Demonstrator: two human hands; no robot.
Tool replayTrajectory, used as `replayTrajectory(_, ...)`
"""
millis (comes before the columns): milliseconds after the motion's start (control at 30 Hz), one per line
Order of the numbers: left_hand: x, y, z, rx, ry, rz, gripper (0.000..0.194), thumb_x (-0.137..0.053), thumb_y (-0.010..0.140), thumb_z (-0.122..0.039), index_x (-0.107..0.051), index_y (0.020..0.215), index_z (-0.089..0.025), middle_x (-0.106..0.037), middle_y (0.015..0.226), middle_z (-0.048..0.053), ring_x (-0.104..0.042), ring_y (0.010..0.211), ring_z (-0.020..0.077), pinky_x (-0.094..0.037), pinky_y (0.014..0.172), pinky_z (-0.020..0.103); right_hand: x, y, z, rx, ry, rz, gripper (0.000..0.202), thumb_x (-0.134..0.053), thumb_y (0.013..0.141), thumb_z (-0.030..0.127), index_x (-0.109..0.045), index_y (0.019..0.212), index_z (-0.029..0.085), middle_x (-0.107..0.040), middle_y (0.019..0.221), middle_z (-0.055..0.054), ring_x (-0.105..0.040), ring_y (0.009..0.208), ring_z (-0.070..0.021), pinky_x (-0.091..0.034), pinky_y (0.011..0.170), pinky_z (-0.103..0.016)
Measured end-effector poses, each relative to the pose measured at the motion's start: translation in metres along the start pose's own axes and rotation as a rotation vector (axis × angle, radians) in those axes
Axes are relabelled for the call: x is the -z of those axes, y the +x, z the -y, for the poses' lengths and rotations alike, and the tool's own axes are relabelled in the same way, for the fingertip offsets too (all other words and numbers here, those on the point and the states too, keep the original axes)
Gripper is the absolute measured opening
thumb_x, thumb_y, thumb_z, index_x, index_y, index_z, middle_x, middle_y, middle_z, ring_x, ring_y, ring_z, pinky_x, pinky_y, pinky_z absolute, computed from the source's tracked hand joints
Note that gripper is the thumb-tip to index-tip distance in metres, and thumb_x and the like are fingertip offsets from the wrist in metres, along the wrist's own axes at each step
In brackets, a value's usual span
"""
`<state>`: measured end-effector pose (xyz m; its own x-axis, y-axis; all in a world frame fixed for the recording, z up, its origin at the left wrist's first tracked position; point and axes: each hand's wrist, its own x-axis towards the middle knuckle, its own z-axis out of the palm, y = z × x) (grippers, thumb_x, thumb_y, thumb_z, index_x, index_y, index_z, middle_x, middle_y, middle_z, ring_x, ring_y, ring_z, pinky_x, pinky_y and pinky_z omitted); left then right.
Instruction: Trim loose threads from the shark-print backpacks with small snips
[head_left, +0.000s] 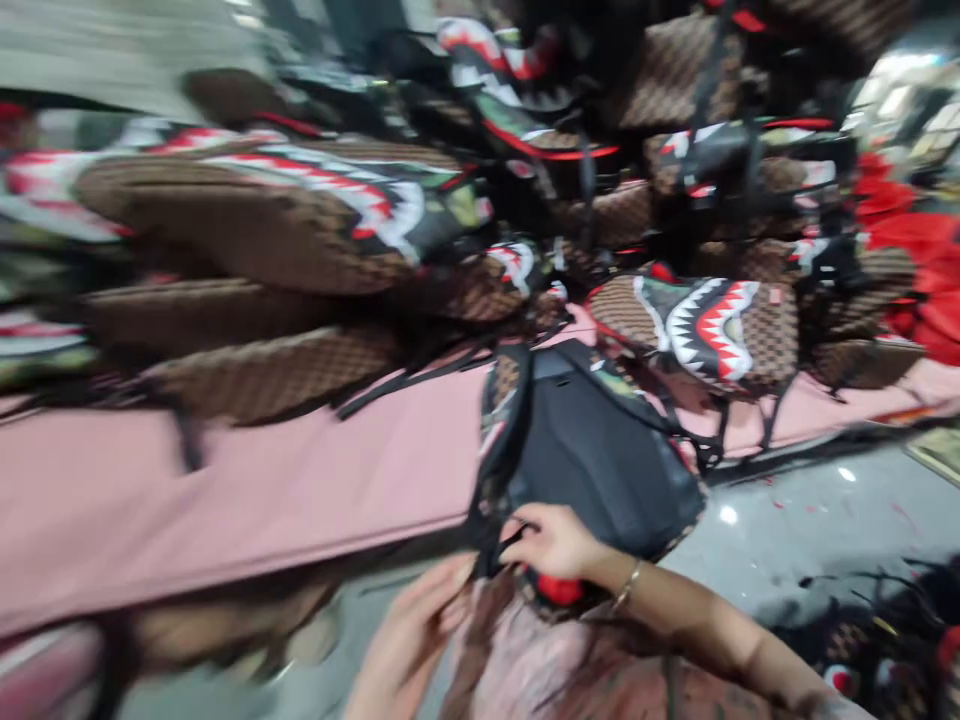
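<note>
A backpack (600, 450) lies with its smooth dark back panel up, partly on the pink table edge and close to my body. Its shoulder strap (506, 420) runs down the left side, with a brown checked and camouflage pattern along it. My right hand (551, 540) pinches a black webbing strap (491, 555) at the bag's lower left corner. Beside it, my left hand (424, 620) has its fingers bent together at the same strap; motion blur softens their tips. A red patch (559, 588) shows under my right wrist.
Brown checked bags with shark-mouth prints (712, 325) are piled along the back of the pink table (300, 480). A larger stack (247, 220) rises at the left. Red material (919, 270) sits at far right. More dark items (877, 640) lie low on the right.
</note>
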<state>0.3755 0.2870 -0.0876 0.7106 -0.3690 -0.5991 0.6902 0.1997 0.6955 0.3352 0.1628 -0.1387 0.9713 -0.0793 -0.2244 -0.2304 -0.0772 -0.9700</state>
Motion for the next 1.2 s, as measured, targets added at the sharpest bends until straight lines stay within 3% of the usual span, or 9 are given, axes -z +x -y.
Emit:
replayTrajectory(33,0.015,-0.014,0.003,0.022,-0.06,-0.007,0.02,-0.071,0.064,-0.022,-0.057,0.068,-0.009,-0.038,0.052,-0.004,-0.033,0.042,0.0036,-0.027,0.037,0.015,-0.001,0.0,-0.002,-0.007,0.044,0.01,0.009,-0.063,0.069,0.017,-0.057,0.075,0.017,-0.054,0.064,0.006,-0.047,0.05,-0.0068,-0.038,0.048,-0.015)
replayTrajectory(100,0.026,-0.028,0.008,0.049,-0.202,0.025,0.019,-0.07,0.064,-0.019,-0.055,0.063,-0.009,-0.035,0.052,-0.004,-0.029,0.043,0.0023,-0.026,0.037,0.014,-0.002,0.001,-0.001,0.042,0.102,-0.022,0.008,-0.061,0.067,0.017,-0.056,0.074,0.017,-0.054,0.064,0.004,-0.046,0.051,-0.0073,-0.038,0.048,-0.016)
replayTrajectory(267,0.018,-0.026,0.009,0.026,-0.369,0.035,0.016,-0.061,0.074,-0.022,-0.058,0.071,-0.007,-0.038,0.057,-0.002,-0.034,0.047,0.0035,-0.034,0.041,0.014,-0.001,-0.006,0.009,0.121,0.107,-0.099,0.016,-0.058,0.066,0.023,-0.057,0.079,0.016,-0.051,0.064,0.003,-0.04,0.051,-0.008,-0.037,0.05,-0.019)
replayTrajectory(433,0.021,-0.026,0.012,-0.004,-0.4,0.039,0.019,-0.069,0.068,-0.021,-0.056,0.071,-0.008,-0.039,0.059,-0.002,-0.037,0.05,0.0039,-0.036,0.043,0.014,0.005,-0.02,0.013,0.12,-0.048,-0.178,0.023,-0.05,0.079,0.031,-0.052,0.097,0.017,-0.051,0.067,0.003,-0.047,0.06,-0.0114,-0.039,0.06,-0.022)
replayTrajectory(567,0.021,-0.024,0.013,-0.037,-0.393,0.03,0.019,-0.072,0.063,-0.015,-0.056,0.071,-0.008,-0.035,0.057,-0.004,-0.035,0.049,0.0034,-0.034,0.041,0.013,0.015,-0.033,0.017,0.2,-0.172,-0.101,0.021,-0.039,0.087,0.03,-0.055,0.092,0.018,-0.058,0.083,0.0,-0.053,0.079,-0.0138,-0.039,0.073,-0.023)
replayTrajectory(833,0.016,-0.027,0.008,0.058,-0.475,-0.012,0.013,-0.054,0.078,-0.018,-0.052,0.068,-0.01,-0.037,0.059,-0.001,-0.037,0.05,0.0059,-0.038,0.043,0.017,0.026,-0.038,0.029,0.339,-0.423,-0.014,0.011,-0.046,0.086,0.024,-0.055,0.084,0.018,-0.059,0.081,-0.001,-0.053,0.076,-0.0145,-0.037,0.067,-0.022)
replayTrajectory(1200,0.015,-0.029,0.009,0.016,-0.429,0.032,0.013,-0.059,0.074,-0.02,-0.053,0.072,-0.009,-0.04,0.06,-0.001,-0.038,0.051,0.0057,-0.037,0.044,0.016,0.032,-0.033,0.031,0.424,-0.625,-0.014,0.009,-0.048,0.087,0.021,-0.056,0.086,0.018,-0.06,0.083,-0.001,-0.054,0.077,-0.0146,-0.037,0.07,-0.023)
